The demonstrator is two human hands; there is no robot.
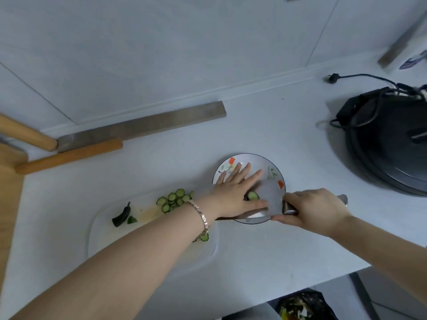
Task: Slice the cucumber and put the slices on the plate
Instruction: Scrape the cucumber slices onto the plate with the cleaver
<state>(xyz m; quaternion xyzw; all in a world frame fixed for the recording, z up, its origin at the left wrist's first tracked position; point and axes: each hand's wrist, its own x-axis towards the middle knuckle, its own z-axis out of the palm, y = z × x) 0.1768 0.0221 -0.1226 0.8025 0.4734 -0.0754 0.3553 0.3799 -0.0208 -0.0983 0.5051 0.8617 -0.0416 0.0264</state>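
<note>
A white plate [275, 168] with a dark rim and flower pattern sits on the counter. My right hand [316, 210] grips the handle of a broad knife [269, 196], whose flat blade lies over the plate. My left hand [238, 188] lies flat with straight fingers across the blade and plate, touching cucumber slices [253, 195] on the blade. Several more cucumber slices [174, 200] lie in a heap on the white cutting board [111, 236] at the left. A dark cucumber end [121, 218] lies near the board's left edge, and one slice [204, 237] shows below my left wrist.
A black electric cooker [388, 144] with a cord stands at the right. Two wooden rolling pins [69, 155] and a long metal strip [143, 125] lie at the back left. The counter's front edge runs near my right forearm, with a rubbish bag [302, 307] below.
</note>
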